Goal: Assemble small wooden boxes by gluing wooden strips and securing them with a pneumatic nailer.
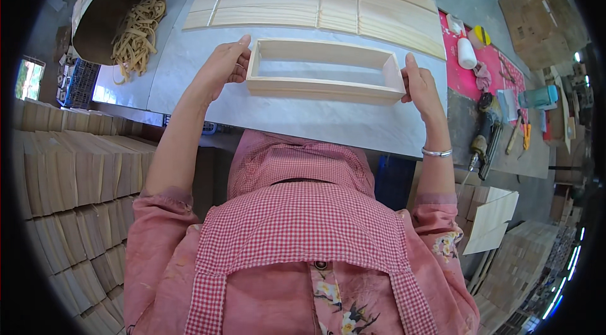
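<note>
- Wooden box frame [325, 91] is at the near side of the pale table [271, 114], between the 2 hands, grooved boards [271, 0] behind it — can't tell if it's flat down or slightly raised.
- Left hand [221, 70]: fingers loosely curled, wrapped around nothing, just beside the left end.
- Right hand [421, 86]: thumb up, fingers at the right end; can't tell if they're gripping or just resting.
- Looks like thin bare wood, so I'd guess light, stiff, not slippery — corners probably the weak spot if twisted.
- Best hold imo: the 2 short ends, palms in, even pressure. Long walls might flex mid-span.
</note>
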`<act>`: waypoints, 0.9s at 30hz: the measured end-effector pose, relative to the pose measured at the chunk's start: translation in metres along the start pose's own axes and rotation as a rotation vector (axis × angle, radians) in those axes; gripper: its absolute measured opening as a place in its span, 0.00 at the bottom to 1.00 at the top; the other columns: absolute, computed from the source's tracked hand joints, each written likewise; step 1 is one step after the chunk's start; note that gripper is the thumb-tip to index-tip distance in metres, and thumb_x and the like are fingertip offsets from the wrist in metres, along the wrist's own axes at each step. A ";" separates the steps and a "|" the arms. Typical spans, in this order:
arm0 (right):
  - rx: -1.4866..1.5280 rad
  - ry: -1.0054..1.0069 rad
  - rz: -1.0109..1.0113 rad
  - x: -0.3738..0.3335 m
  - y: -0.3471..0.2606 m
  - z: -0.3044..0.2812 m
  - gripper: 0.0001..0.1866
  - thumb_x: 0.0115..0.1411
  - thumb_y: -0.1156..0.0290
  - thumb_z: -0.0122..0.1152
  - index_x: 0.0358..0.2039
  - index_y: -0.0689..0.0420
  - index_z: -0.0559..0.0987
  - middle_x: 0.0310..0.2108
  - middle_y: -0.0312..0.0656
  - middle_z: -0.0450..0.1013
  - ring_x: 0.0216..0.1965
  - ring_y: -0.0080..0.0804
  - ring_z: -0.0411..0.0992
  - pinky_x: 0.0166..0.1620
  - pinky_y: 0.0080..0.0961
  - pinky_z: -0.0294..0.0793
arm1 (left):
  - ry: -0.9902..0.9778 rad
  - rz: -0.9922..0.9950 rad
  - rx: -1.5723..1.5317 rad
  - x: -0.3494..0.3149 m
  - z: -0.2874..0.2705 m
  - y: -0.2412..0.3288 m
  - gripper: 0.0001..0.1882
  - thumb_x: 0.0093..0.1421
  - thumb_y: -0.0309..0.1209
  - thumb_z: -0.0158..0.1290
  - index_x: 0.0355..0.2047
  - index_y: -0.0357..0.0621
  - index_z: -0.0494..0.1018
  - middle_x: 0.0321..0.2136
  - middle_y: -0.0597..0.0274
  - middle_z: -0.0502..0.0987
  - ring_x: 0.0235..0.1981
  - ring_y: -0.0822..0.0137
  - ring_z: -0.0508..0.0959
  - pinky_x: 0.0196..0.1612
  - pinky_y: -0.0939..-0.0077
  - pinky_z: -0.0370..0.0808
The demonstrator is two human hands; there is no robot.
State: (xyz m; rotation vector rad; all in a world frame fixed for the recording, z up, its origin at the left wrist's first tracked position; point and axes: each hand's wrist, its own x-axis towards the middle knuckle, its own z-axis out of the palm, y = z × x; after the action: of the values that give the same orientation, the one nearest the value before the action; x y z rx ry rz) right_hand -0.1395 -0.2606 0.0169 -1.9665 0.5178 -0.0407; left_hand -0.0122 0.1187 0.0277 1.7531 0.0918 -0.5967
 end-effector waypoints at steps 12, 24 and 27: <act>0.114 0.068 -0.132 0.006 0.016 0.007 0.31 0.73 0.50 0.47 0.34 0.70 0.83 0.23 0.42 0.74 0.25 0.25 0.69 0.30 0.20 0.70 | 0.002 0.127 0.060 0.007 0.007 -0.018 0.12 0.72 0.39 0.48 0.42 0.43 0.73 0.34 0.62 0.75 0.33 0.70 0.74 0.41 0.76 0.73; 0.194 0.073 -0.098 0.011 0.025 0.006 0.30 0.74 0.52 0.47 0.42 0.71 0.83 0.24 0.38 0.73 0.25 0.22 0.66 0.30 0.18 0.67 | -0.006 0.145 0.029 -0.004 0.013 0.000 0.13 0.71 0.33 0.48 0.49 0.40 0.74 0.41 0.60 0.76 0.39 0.69 0.74 0.46 0.72 0.73; 0.305 0.047 -0.100 0.015 0.030 0.008 0.31 0.74 0.51 0.47 0.44 0.71 0.82 0.25 0.38 0.73 0.25 0.22 0.66 0.31 0.17 0.67 | 0.029 0.155 0.094 -0.006 0.015 0.003 0.13 0.71 0.31 0.47 0.51 0.39 0.73 0.42 0.60 0.76 0.40 0.68 0.74 0.47 0.72 0.73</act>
State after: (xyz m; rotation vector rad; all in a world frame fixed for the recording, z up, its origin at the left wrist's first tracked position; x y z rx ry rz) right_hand -0.1336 -0.2702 -0.0155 -1.6944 0.4163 -0.2176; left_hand -0.0216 0.1055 0.0312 1.8411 -0.0527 -0.4692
